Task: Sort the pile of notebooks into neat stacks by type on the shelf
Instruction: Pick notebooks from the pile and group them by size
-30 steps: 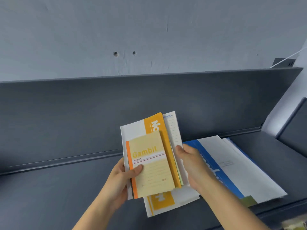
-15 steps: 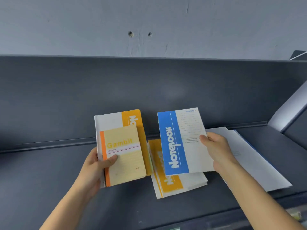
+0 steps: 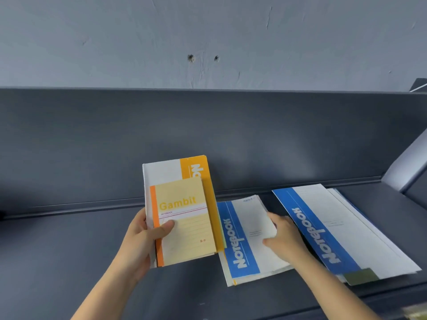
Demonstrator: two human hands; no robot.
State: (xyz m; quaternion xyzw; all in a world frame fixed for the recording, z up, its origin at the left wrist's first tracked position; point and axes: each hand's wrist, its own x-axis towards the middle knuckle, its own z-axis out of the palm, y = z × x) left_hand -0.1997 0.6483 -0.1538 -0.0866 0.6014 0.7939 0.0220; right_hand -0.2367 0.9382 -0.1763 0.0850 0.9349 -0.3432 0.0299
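Two blue-covered piles lie on the shelf (image 3: pixel 69 250): a blue notebook (image 3: pixel 245 234), its edge pinched by the right hand (image 3: pixel 286 236), and a larger stack (image 3: pixel 335 229) just right of it. Gripped in the left hand (image 3: pixel 143 239), the Gambit notebook (image 3: pixel 187 229) and orange notebooks (image 3: pixel 194 167) look not yet sorted.

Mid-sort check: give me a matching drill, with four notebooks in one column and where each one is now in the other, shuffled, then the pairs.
1. Gambit notebook
2. orange-striped Notebook
3. small blue Notebook
4. large blue Notebook

A. lies furthest right on the shelf
B. in the left hand, in front, under the thumb
C. flat on the shelf, right hand holding its edge
D. in the left hand, behind another notebook

Pairs: 1-B, 2-D, 3-C, 4-A
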